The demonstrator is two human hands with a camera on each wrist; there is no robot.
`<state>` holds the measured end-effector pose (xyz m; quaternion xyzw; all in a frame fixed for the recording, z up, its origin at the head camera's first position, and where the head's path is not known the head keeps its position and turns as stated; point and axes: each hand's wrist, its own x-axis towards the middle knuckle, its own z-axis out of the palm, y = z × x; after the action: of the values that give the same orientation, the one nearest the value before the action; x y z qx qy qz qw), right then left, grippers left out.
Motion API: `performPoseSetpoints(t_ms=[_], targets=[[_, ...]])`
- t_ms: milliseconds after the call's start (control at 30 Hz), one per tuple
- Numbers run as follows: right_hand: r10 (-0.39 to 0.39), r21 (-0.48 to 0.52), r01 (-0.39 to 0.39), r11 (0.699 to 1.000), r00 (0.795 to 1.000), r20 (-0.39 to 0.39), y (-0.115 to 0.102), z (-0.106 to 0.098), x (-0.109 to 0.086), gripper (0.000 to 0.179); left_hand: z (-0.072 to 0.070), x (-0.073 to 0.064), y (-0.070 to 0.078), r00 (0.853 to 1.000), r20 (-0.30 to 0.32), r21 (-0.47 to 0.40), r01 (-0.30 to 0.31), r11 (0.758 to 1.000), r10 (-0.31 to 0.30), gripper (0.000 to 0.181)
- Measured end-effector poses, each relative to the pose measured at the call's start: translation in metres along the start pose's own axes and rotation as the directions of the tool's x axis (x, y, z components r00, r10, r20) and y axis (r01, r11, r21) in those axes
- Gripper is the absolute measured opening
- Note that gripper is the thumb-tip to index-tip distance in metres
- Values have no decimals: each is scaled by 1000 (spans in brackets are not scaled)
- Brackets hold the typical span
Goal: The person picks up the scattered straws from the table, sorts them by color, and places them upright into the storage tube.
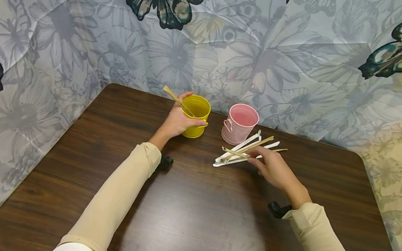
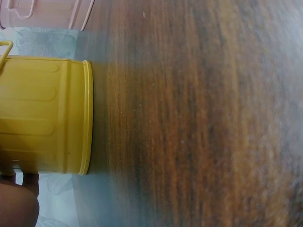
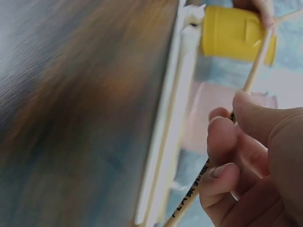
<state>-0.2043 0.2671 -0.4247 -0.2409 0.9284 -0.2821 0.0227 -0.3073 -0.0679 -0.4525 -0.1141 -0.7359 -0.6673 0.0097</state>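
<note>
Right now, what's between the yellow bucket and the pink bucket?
No object: the head view shows bare wood-grain tabletop between the yellow bucket and pink bucket.

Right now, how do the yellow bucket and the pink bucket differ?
A tan straw slants out of the yellow bucket; the pink bucket shows none. The left hand grips the yellow bucket; no hand touches the pink bucket. Both stand upright.

two buckets (image 1: 193,132) (image 1: 238,135), two hands (image 1: 179,121) (image 1: 272,167), one table (image 1: 191,211); several straws (image 1: 234,152), overlapping, exact count unclear
</note>
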Motion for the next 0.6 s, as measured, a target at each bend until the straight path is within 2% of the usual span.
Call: performPoseSetpoints(t_ms=[267,600], targets=[[-95,79,100,992,993,-65,-36,-9,21,14,0,1,-1,1000,-7,10,-5,1000,5,111],[-98,162,114,980,990,-105,-89,-25,52,12,1,0,-1,1000,1,3,-12,1000,12,110]])
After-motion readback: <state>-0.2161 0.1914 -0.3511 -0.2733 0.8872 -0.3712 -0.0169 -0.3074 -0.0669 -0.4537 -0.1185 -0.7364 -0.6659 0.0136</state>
